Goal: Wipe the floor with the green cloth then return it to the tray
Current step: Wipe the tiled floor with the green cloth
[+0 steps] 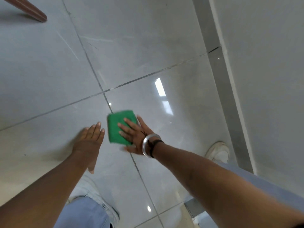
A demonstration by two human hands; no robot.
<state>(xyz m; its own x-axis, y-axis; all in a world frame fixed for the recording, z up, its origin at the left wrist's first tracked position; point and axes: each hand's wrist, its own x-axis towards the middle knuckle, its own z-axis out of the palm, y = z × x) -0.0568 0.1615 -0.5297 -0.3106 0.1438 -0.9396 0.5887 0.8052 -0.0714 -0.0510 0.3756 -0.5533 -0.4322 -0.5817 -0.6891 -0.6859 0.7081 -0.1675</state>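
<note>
Head camera – steep downward look, floor (148,46) near.

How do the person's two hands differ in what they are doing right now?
The right hand presses flat on the green cloth; the left hand rests bare on the floor beside it, touching no cloth. The right wrist wears a silver bangle; the left wrist is bare. Both are open, palms down.

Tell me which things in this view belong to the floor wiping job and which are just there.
Part of the job:
green cloth, folded, flat on the floor
right hand, pressed open on the cloth
tiled floor

Just there:
left hand, flat on the floor beside the cloth
brown furniture leg
white shoes
silver bangle

The tray is out of view.
</note>
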